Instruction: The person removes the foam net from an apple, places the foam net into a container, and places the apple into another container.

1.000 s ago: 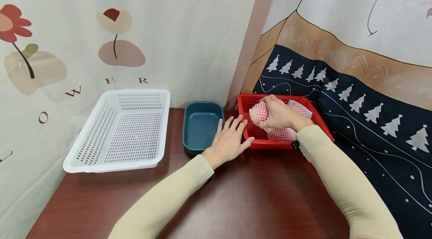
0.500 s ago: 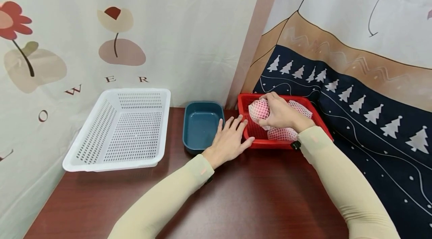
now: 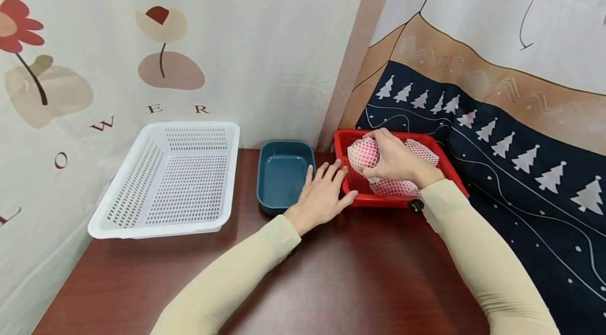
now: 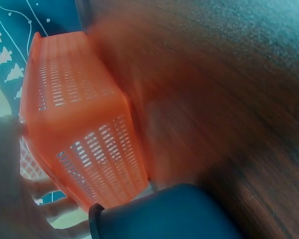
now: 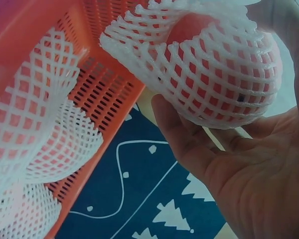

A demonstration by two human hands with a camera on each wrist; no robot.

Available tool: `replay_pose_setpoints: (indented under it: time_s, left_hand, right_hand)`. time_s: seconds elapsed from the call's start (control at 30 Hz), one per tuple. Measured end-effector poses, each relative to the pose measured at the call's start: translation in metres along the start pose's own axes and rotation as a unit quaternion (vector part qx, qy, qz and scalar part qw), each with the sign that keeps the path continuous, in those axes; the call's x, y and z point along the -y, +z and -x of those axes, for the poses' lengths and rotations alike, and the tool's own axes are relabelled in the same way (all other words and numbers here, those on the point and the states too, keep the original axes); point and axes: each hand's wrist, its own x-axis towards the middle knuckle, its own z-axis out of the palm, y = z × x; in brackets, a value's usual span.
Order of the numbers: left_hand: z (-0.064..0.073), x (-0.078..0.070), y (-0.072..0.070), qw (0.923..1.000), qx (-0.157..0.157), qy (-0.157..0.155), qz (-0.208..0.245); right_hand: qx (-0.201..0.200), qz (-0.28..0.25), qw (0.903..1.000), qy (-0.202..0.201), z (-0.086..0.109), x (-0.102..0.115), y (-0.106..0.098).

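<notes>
tiny change vs a sec ago: the right hand (image 3: 395, 159) and the netted fruit (image 3: 363, 154) it's got have edged up a hair in the red basket (image 3: 383, 201), while the left hand (image 3: 322, 195) is in the same spot. rn the right hand has fingers n thumb round that fruit, pinkish w/ a white foam net, net open at one end. it's at the left part of the basket, can't tell if it touches the bottom. a 2nd netted fruit (image 3: 394, 188) lies near the front rim, a 3rd one (image 3: 422, 151) farther back on the right. left hand is wide, fingers spread n pretty straight on the basket's left rim; pinky's right by the edge of the blue tub (image 3: 281, 174), touching or not idk. white basket (image 3: 189, 193) sits left of the tub, same brown table (image 3: 369, 272). bg: pale curtain (image 3: 265, 35) w/ flowers, plus dark blue cloth (image 3: 521, 230) w/ white trees on the right.
</notes>
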Motion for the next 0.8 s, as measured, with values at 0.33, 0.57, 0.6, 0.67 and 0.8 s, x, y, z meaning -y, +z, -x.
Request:
replay_pose_setpoints:
  time_s: [0.33,0.57,0.6,0.67,0.8]
  left_hand:
    - [0.0,-0.002,-0.002,0.9999,0.01,-0.005,0.003]
    - [0.001,-0.002,-0.003,0.9999,0.013,-0.008,0.006]
    - [0.001,-0.002,-0.003,0.9999,0.013,-0.008,0.006]
    - [0.001,-0.002,-0.002,0.9998,0.014,-0.007,0.007]
    - [0.001,-0.002,-0.002,0.9997,0.018,-0.007,0.014]
  right_hand:
    - [-0.01,-0.007,0.9998,-0.016,0.009,0.002,0.004]
    - [-0.013,-0.011,0.9998,-0.01,0.016,0.004,0.009]
    - [-0.014,-0.011,0.9998,-0.011,0.017,0.004,0.01]
    - [-0.017,-0.012,0.9997,-0.014,0.018,0.004,0.011]
    - [-0.022,-0.015,0.9994,-0.024,0.02,0.004,0.013]
